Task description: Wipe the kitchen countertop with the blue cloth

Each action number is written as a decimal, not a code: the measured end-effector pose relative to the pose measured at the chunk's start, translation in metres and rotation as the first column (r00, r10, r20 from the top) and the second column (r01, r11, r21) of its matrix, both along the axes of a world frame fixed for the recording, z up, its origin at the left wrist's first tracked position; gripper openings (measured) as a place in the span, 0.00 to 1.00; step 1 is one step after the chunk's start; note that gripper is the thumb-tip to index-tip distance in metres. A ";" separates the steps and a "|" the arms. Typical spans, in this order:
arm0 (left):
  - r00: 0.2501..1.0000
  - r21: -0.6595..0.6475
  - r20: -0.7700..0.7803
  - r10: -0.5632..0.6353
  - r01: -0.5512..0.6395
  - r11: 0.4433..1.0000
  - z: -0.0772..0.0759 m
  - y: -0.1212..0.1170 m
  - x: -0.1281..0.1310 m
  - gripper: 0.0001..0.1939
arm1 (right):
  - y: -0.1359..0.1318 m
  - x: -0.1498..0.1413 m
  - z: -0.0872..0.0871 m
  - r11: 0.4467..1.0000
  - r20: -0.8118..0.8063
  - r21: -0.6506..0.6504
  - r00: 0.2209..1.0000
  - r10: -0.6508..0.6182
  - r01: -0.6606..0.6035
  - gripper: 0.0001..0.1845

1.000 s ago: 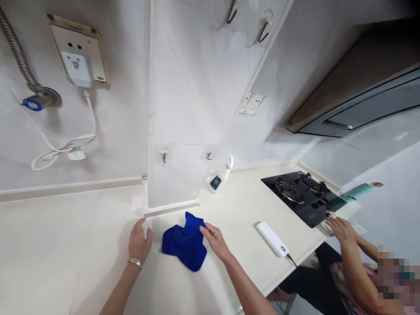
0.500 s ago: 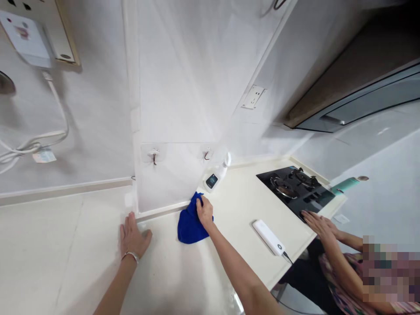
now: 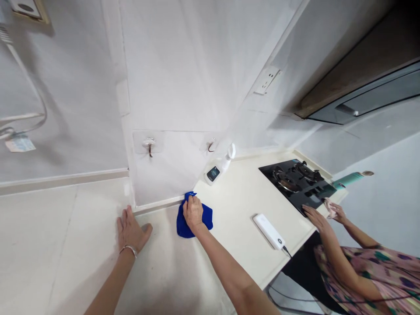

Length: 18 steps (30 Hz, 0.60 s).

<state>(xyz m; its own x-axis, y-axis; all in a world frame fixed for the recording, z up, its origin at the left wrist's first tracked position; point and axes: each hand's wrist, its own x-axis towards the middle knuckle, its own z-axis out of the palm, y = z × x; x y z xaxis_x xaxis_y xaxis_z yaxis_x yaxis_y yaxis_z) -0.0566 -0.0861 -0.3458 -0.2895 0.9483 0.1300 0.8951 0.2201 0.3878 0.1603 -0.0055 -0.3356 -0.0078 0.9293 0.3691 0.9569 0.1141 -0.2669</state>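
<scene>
A blue cloth [image 3: 206,216] lies bunched on the pale countertop [image 3: 236,210], close to the foot of the wall. My right hand [image 3: 193,211] is closed on it, pressing it down, with a small tuft poking out past the fingers. My left hand [image 3: 131,232], a bracelet at its wrist, rests flat on the counter with fingers spread, its tips near the wall corner; it holds nothing. Just beyond the cloth stands a white spray bottle [image 3: 218,168] with a dark label.
A white power bank [image 3: 269,231] with a cable lies on the counter to the right. Farther off is a black gas hob [image 3: 297,183], where another person's hand [image 3: 316,217] rests and the other holds a pale cloth [image 3: 330,208]. Wall hooks [image 3: 150,148] hang above.
My right hand has slid slightly left with the blue cloth, over its middle. My left hand stays put. The co-worker's hands have moved apart, and a pale cloth now shows in one.
</scene>
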 end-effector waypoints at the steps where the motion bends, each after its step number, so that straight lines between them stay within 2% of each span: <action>1: 1.000 0.003 0.005 -0.002 0.002 1.000 0.000 0.000 0.000 0.52 | -0.003 -0.008 -0.001 1.000 0.010 -0.002 1.000 0.018 -0.018 0.13; 5: 1.000 0.027 0.000 -0.005 0.005 1.000 -0.002 0.000 0.000 0.53 | -0.011 -0.038 -0.001 0.998 0.033 -0.012 0.997 0.066 -0.066 0.10; 10: 1.000 0.050 -0.014 0.002 -0.002 0.999 -0.005 0.002 -0.001 0.54 | -0.016 -0.062 0.005 0.990 0.052 -0.022 0.989 0.139 -0.138 0.07; 18: 1.000 0.032 0.013 0.023 -0.023 0.999 0.007 0.003 0.001 0.51 | -0.030 -0.085 0.017 0.961 0.036 -0.051 0.961 0.275 -0.273 0.08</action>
<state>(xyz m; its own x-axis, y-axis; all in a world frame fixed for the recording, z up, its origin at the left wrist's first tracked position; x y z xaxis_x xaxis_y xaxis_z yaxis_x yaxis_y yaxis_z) -0.0554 -0.0826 -0.3391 -0.3128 0.9369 0.1560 0.8848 0.2278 0.4064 0.0748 -0.0359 -0.3187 -0.2793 0.9049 0.3211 0.9011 0.3625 -0.2378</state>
